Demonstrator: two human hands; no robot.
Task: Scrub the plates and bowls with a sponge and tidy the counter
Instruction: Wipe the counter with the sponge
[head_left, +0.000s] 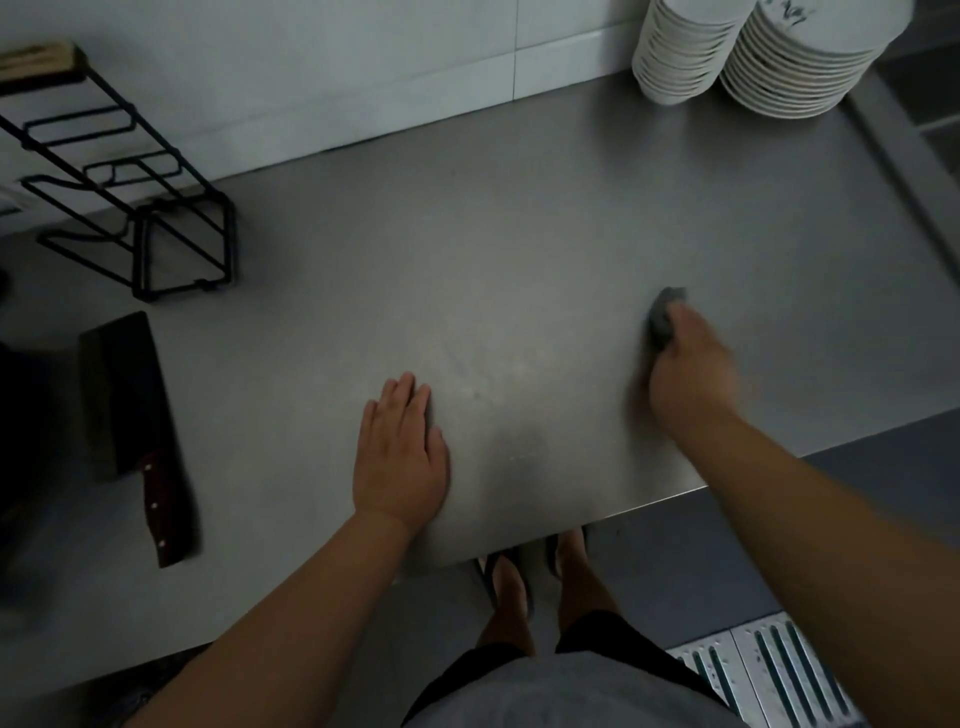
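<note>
Stainless steel desk fills most of my view. Two stacks of white ceramic bowls and plates stand at its far right corner, well apart from my hands. A black wire rack sits far left, and a dark broad cleaver with a riveted wooden handle lies flat nearer me. My left grip rests flat on the desk, fingers straight, holding nothing. My right grip, blurred, curls round a small grey sponge pressed to the desk. A wide wipe leftward could, I judge, catch the cleaver and push it off the edge; a far sweep could topple the stacks.
</note>
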